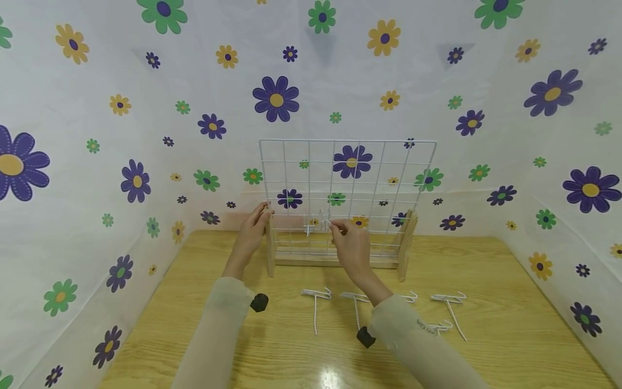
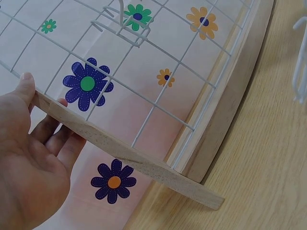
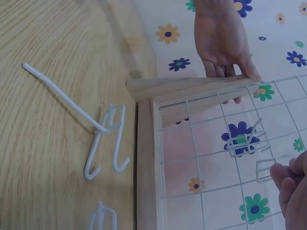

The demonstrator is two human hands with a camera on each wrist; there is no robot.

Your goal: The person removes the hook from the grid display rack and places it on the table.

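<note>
In the head view I find the right hand [image 1: 351, 243] with its grip narrow, thumb and fingertips pinching a white wire hook with a rectangular frame [image 3: 265, 168] against a white wire grid panel [image 1: 356, 201]. Whether that frame is seated over the wires I cannot tell. A second white wire hook of similar form [image 1: 308, 225] hangs on the grid, just left of the right grip.

The left hand [image 2: 38, 158], well to the left of the right grip, holds a pale wooden upright [image 2: 127, 149] at the panel's side. My left wrist view settles the manner: thumb on one side of the wood, fingers on the other; the head view shows chiefly the back of that hand. The right wrist view shows the pinched hook's frame outlined beside the fingertips, a detail too small to read from the head.

Direction: the pinched hook's frame lies left of the grip. Its outer end is covered by the fingertips, so I cannot certify its long axis.

On the yellow wood-grain table [image 1: 282, 356], nearer the person than the right grip, I count at least five loose white wire hooks [image 1: 315, 313], some partly behind the right sleeve [image 1: 413, 335]. The leftmost's long stem points toward the person, its curled prongs to the right; the rightmost's stem slants nearer and rightward.
</note>
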